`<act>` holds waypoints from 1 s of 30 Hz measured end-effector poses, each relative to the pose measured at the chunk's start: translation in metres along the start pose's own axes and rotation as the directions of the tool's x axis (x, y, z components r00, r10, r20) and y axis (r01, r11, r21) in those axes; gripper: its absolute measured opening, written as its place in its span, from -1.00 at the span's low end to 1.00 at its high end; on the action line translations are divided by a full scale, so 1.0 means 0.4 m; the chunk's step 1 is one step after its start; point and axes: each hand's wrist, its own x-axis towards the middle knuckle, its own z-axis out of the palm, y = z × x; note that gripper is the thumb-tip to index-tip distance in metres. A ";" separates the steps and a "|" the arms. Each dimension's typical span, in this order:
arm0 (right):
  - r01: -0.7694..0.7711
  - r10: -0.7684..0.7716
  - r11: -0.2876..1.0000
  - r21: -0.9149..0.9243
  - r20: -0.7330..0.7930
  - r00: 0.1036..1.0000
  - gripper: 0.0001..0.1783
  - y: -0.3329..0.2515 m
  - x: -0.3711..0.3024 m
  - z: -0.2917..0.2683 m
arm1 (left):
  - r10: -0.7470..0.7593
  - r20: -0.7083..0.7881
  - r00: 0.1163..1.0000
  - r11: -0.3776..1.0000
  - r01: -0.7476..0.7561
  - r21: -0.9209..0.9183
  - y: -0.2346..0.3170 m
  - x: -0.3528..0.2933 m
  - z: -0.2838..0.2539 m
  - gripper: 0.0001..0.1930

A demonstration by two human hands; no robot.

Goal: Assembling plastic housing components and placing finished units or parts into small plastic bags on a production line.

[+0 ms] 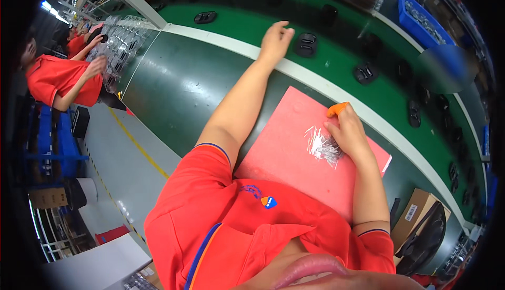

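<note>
My left hand (275, 43) reaches over the white rail of a green conveyor belt. Its fingers are apart and I see nothing in them. Just to its right on the belt lies a black oval plastic part (305, 45) with raised bars. My right hand (351, 132) is over the right side of a pink mat (284, 137), an orange finger cot (337, 109) on one finger. Finger and thumb stand apart there; the other fingers are partly hidden. Beside and partly under this hand lies a loose pile of thin silvery pins (322, 149).
More black parts (205, 17) are spread along the green belt (331, 63), behind its white rail (315, 80). A blue bin (421, 19) stands beyond it. An open cardboard box (415, 213) is at my right. A co-worker in red (66, 79) stands at the left by clear trays.
</note>
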 end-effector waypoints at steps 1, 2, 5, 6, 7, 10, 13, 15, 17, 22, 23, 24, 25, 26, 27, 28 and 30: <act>-0.049 0.047 0.997 0.058 0.044 0.998 -0.77 0.007 0.004 0.005 | 0.024 -0.074 0.997 0.999 -0.022 0.024 -0.027 0.023 -0.023 -0.63; -0.042 0.040 0.998 0.051 0.034 0.999 -0.77 0.008 0.012 0.001 | 0.050 -0.143 0.988 0.998 -0.043 0.049 -0.060 0.050 -0.061 -0.66; -0.247 0.172 0.925 0.287 0.262 0.949 -0.82 0.015 0.036 -0.015 | 0.323 -0.330 0.887 0.889 -0.165 0.426 -0.146 0.142 -0.208 -0.64; -0.281 0.227 0.919 0.275 0.214 0.950 -0.82 0.052 0.034 -0.009 | -0.029 -0.307 0.951 0.954 0.118 0.276 -0.113 0.182 -0.222 -0.62; -0.235 0.186 0.833 0.501 0.146 0.972 -0.83 0.071 0.042 0.023 | 0.183 -0.489 0.853 0.820 0.142 0.554 -0.147 0.192 -0.277 -0.56; -0.240 0.257 0.666 0.706 0.086 0.963 -0.86 0.071 0.068 0.033 | -0.280 -0.491 0.825 0.634 0.543 0.551 -0.242 0.203 -0.409 -0.28; -0.174 0.240 0.621 0.765 0.026 0.970 -0.83 0.079 0.076 0.040 | -0.266 -0.350 0.898 0.496 0.439 0.749 -0.310 0.241 -0.458 -0.35; -0.128 0.243 0.645 0.753 -0.044 0.969 -0.83 0.091 0.078 0.044 | -0.272 -0.265 0.925 0.477 0.369 0.798 -0.340 0.260 -0.476 -0.47; -0.156 0.281 0.614 0.773 -0.030 0.959 -0.81 0.088 0.081 0.041 | -0.252 -0.233 0.939 0.511 0.334 0.792 -0.347 0.267 -0.476 -0.53; -0.137 0.267 0.623 0.770 -0.045 0.963 -0.77 0.114 0.066 0.040 | -0.208 -0.273 0.939 0.583 0.343 0.737 -0.328 0.269 -0.420 -0.51; -0.142 0.272 0.628 0.766 -0.045 0.961 -0.75 0.117 0.065 0.041 | -0.183 -0.264 0.947 0.585 0.320 0.745 -0.327 0.276 -0.413 -0.48; -0.136 0.272 0.625 0.769 -0.051 0.961 -0.75 0.115 0.065 0.041 | -0.175 -0.261 0.949 0.584 0.314 0.748 -0.338 0.280 -0.419 -0.48; -0.138 0.275 0.631 0.763 -0.054 0.960 -0.72 0.106 0.066 0.038 | -0.178 -0.241 0.954 0.559 0.299 0.773 -0.355 0.288 -0.438 -0.49; -0.141 0.279 0.638 0.757 -0.057 0.959 -0.68 0.098 0.069 0.034 | -0.182 -0.221 0.958 0.534 0.285 0.796 -0.371 0.302 -0.457 -0.49; -0.132 0.277 0.636 0.760 -0.065 0.959 -0.68 0.090 0.068 0.025 | -0.172 -0.220 0.960 0.534 0.278 0.798 -0.382 0.327 -0.472 -0.49; -0.148 0.301 0.635 0.758 -0.066 0.951 -0.64 0.081 0.067 0.017 | -0.238 -0.160 0.958 0.501 0.262 0.825 -0.391 0.346 -0.492 -0.52; -0.168 0.330 0.632 0.756 -0.067 0.941 -0.61 0.083 0.066 0.015 | -0.307 -0.095 0.947 0.470 0.237 0.850 -0.415 0.360 -0.487 -0.54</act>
